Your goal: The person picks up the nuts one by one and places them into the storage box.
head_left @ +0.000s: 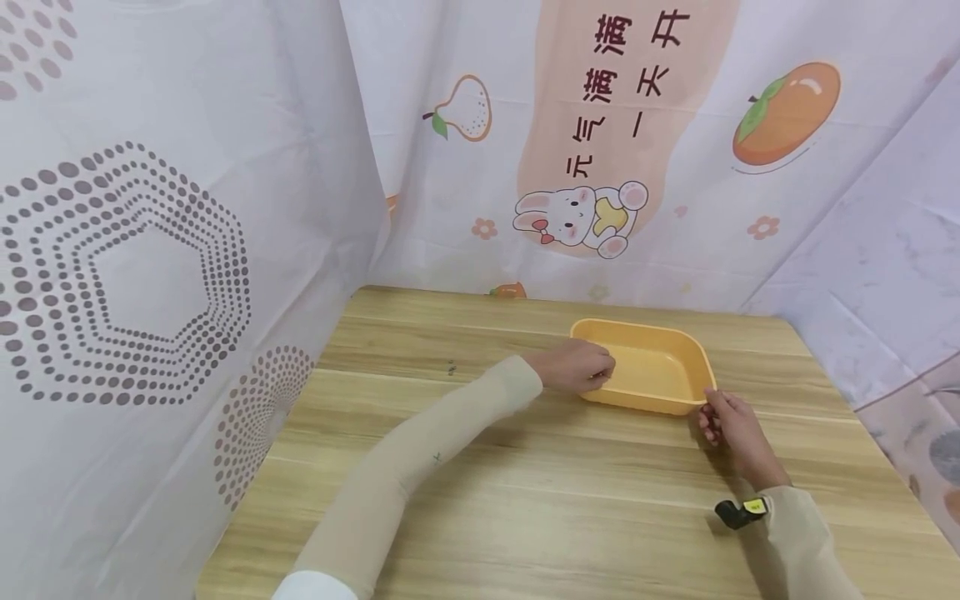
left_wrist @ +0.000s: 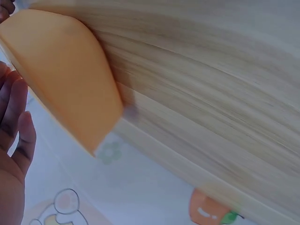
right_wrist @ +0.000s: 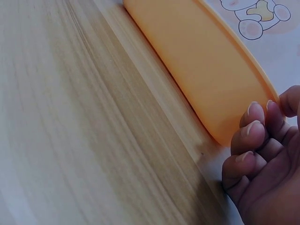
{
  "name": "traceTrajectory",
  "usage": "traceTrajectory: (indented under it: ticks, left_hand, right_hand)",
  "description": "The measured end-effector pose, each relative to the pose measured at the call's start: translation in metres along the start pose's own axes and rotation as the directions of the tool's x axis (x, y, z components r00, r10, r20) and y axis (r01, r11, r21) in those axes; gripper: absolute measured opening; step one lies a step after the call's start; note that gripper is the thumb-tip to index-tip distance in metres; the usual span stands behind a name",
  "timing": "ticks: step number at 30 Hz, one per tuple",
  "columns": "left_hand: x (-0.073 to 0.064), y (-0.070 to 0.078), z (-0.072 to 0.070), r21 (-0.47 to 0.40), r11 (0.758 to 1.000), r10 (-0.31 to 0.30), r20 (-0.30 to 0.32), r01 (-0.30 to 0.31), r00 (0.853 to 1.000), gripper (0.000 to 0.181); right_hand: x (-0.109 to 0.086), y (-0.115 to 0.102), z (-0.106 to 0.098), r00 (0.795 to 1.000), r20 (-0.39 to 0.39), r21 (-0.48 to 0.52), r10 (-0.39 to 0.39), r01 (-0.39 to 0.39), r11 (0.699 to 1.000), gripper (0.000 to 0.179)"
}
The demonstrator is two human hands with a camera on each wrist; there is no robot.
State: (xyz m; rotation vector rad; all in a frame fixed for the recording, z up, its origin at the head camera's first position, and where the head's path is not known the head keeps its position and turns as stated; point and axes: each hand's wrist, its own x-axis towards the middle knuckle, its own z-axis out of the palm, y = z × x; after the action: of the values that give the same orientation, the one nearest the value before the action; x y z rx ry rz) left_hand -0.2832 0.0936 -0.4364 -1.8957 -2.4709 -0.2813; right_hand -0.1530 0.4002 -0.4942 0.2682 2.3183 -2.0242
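Orange plastic tray [head_left: 645, 371], one. Hands, two: left hand [head_left: 576, 367], right hand [head_left: 738, 433]. Beige sleeves, two: left sleeve [head_left: 420, 450], right sleeve [head_left: 806, 537]. Wood-grain table [head_left: 540, 517], one. Black wrist-worn device [head_left: 735, 514], one, with one yellow label [head_left: 754, 506]. Printed on back cloth [head_left: 465, 33]: rabbit [head_left: 570, 218], one; pear [head_left: 471, 108], one; pink flowers, two (left flower [head_left: 483, 228], right flower [head_left: 765, 227]); large persimmon [head_left: 787, 117], one; Chinese characters [head_left: 600, 86] in view, seven. Left cloth [head_left: 300, 108]: large dotted hexagon [head_left: 206, 275], one.
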Motion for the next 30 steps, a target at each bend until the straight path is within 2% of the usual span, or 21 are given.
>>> traceTrajectory:
  ticks: [3,9,15,20,26,30]
  left_hand:
    - [-0.008,-0.007,0.002,0.013,1.0,-0.006,-0.035,0.007,0.999,0.016]
    - [-0.027,-0.015,-0.001,0.045,0.996,-0.075,-0.036,0.077,0.997,0.014]
    - [-0.047,-0.028,0.003,0.073,0.992,-0.099,-0.088,0.106,0.991,0.013]
    - [-0.064,-0.04,0.01,0.092,0.986,-0.131,-0.073,0.137,0.989,0.01]
    - [-0.091,-0.049,0.017,0.044,0.981,-0.184,-0.069,0.188,0.98,0.011]
    - [-0.107,-0.056,0.02,0.048,0.976,-0.21,-0.076,0.214,0.975,0.013]
  right_hand:
    - [0.001,0.0,0.0,1.0,-0.004,0.012,0.014,-0.014,1.0,0.042]
    - [0.001,0.001,0.0,1.0,-0.003,0.003,0.009,-0.009,1.0,0.042]
    - [0.0,0.003,0.0,1.0,-0.008,0.003,-0.015,0.015,1.0,0.042]
    - [-0.001,0.005,-0.001,1.0,-0.001,0.019,-0.025,0.025,1.0,0.042]
    - [-0.001,0.005,-0.002,1.0,0.001,0.016,-0.017,0.017,1.0,0.042]
    - [0.001,0.005,-0.003,1.0,0.0,0.001,-0.014,0.014,1.0,0.043]
